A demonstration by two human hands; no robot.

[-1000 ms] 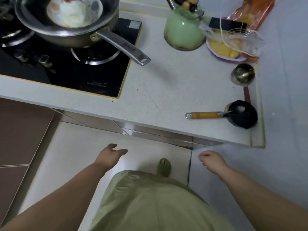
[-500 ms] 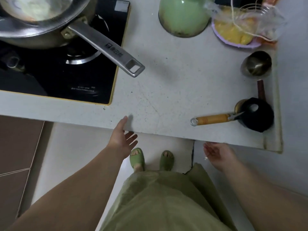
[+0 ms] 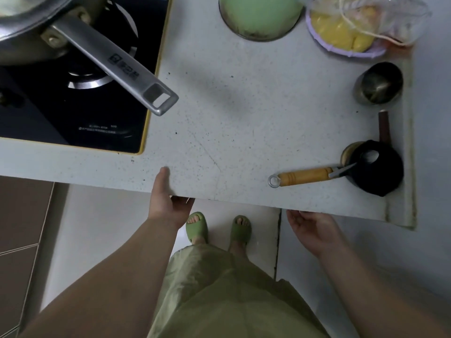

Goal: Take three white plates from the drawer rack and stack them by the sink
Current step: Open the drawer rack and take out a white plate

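No white plate, drawer rack or sink shows in the head view. My left hand [image 3: 166, 201] is at the front edge of the speckled white counter [image 3: 244, 118], thumb lying on top and fingers curled out of sight beneath the edge. My right hand [image 3: 312, 228] hangs palm-up just under the same edge farther right, fingers apart, holding nothing. Whatever lies below the counter is hidden by it.
A steel pan with a long handle [image 3: 117, 67] juts from the black gas hob [image 3: 73, 113] over the counter. A green kettle [image 3: 261, 15], a bagged yellow food dish [image 3: 341, 32], a steel cup [image 3: 378, 81], a black pot [image 3: 375, 167] and a wooden-handled tool [image 3: 302, 176] stand right.
Both hands rose from near my legs to the counter's front edge. The left hand's fingers went under the edge; the view moved closer over the counter.
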